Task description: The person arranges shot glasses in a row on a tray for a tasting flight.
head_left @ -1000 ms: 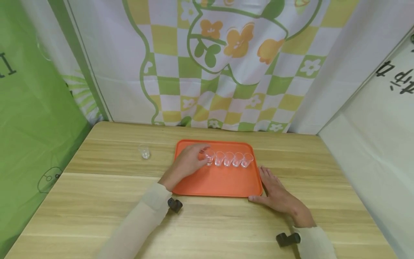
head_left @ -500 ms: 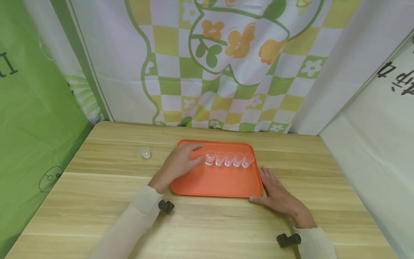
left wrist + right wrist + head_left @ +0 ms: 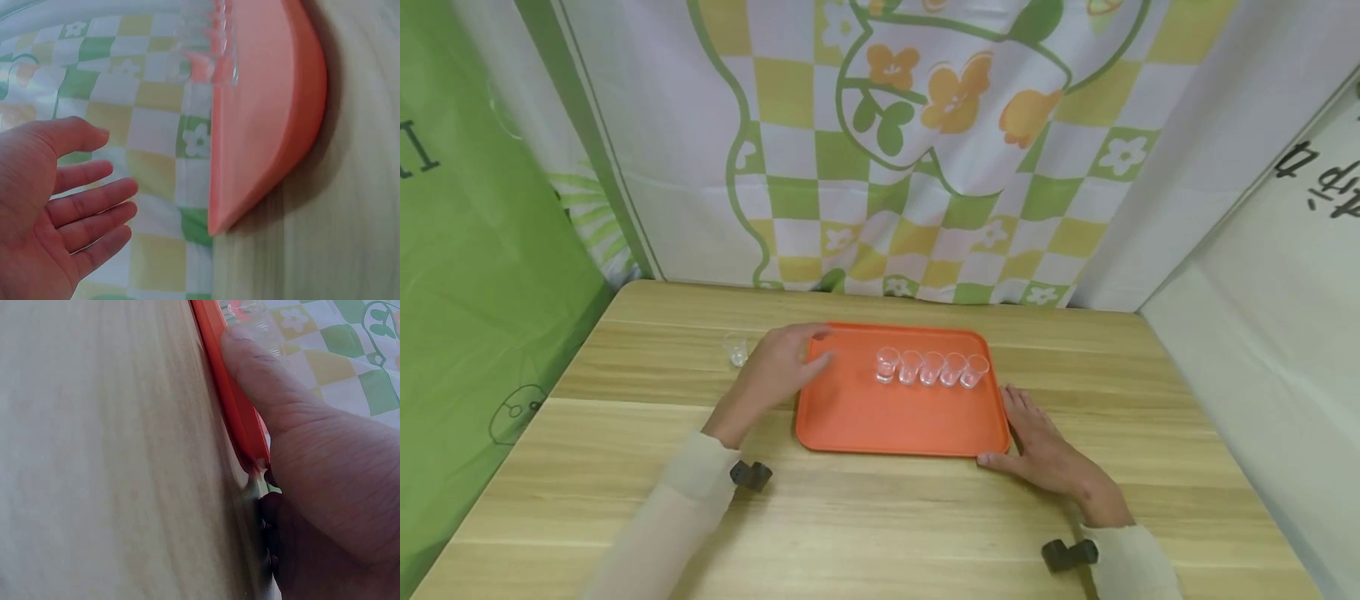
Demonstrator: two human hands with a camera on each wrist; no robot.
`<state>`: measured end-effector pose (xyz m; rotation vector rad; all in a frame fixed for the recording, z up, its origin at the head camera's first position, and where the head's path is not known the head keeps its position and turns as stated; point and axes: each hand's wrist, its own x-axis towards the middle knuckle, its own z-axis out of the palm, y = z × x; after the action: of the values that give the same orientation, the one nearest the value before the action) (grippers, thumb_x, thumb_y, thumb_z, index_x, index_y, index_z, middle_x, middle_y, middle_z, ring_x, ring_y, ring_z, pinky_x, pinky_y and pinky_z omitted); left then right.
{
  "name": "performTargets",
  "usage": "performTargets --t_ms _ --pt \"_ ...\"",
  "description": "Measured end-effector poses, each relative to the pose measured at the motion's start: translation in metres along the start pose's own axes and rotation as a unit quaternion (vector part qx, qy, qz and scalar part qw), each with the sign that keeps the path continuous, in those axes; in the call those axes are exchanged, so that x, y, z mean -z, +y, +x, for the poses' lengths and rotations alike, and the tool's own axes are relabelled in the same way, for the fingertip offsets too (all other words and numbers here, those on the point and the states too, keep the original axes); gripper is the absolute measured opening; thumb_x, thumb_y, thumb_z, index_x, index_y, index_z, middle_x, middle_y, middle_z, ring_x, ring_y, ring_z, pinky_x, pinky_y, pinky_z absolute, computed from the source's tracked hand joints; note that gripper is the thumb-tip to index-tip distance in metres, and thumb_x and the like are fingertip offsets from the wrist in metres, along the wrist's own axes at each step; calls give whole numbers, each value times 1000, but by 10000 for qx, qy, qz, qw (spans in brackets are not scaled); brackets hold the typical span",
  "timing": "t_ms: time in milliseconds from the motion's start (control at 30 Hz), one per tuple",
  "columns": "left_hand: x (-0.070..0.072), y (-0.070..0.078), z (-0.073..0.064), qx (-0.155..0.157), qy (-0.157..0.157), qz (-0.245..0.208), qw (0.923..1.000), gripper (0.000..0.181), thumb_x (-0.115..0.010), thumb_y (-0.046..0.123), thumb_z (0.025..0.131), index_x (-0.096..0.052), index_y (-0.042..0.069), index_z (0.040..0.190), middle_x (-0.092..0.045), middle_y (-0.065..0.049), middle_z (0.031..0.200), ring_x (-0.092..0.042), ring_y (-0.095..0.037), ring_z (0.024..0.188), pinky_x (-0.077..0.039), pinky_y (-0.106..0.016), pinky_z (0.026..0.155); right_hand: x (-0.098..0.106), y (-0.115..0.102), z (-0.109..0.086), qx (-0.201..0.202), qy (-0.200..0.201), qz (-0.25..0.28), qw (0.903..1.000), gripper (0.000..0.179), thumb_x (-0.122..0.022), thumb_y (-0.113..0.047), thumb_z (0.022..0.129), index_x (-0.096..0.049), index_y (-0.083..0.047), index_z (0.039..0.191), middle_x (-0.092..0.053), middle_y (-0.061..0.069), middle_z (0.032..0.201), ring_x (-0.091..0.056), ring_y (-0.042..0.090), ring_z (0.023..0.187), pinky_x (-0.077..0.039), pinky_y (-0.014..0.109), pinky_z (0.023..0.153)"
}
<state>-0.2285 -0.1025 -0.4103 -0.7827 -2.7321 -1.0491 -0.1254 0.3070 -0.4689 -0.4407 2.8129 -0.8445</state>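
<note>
Several small clear cups [image 3: 931, 370] stand in a row across an orange tray [image 3: 895, 427], right of its middle. My left hand [image 3: 767, 367] is over the tray's left edge with nothing in it. In the left wrist view that hand [image 3: 62, 206] has its fingers spread and relaxed, apart from the cups. Against the tray's front right corner lies my right hand [image 3: 1043, 454], fingers stretched along the right side and thumb at the front edge. The right wrist view shows its thumb [image 3: 269, 375] beside the tray rim. One more clear cup [image 3: 737, 353] stands left of the tray, just beyond my left hand.
The wooden table [image 3: 880, 525] reaches back to a patterned curtain [image 3: 880, 200]. A green cloth [image 3: 482, 275] hangs on the left and a white one [image 3: 1262, 308] on the right. Dark devices [image 3: 751, 476] sit at both wrists.
My left hand has let go of the leftmost cup in the row and moved left, from the cups to the tray's left edge. My right hand has stayed in place.
</note>
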Motion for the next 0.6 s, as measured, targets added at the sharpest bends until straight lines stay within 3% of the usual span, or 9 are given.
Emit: performTargets --t_ms 200,600 --pt "16 -8 -8 -71 26 38 10000 42 -75 26 97 -68 5 132 -68 -10 131 -61 -32 124 -49 -50 103 2 -2 0 -54 -42 10 10000 112 -73 -54 92 -8 1 164 -3 28 168 -2 46 153 -6 68 119" --pt "43 -29 -21 56 464 390 9981 39 -75 16 95 -67 2 131 -64 -18 133 -56 -39 127 -44 -54 107 2 -1 0 -46 -44 -68 10000 112 -74 -53 92 -9 3 163 -3 29 167 -2 47 153 -6 69 118"
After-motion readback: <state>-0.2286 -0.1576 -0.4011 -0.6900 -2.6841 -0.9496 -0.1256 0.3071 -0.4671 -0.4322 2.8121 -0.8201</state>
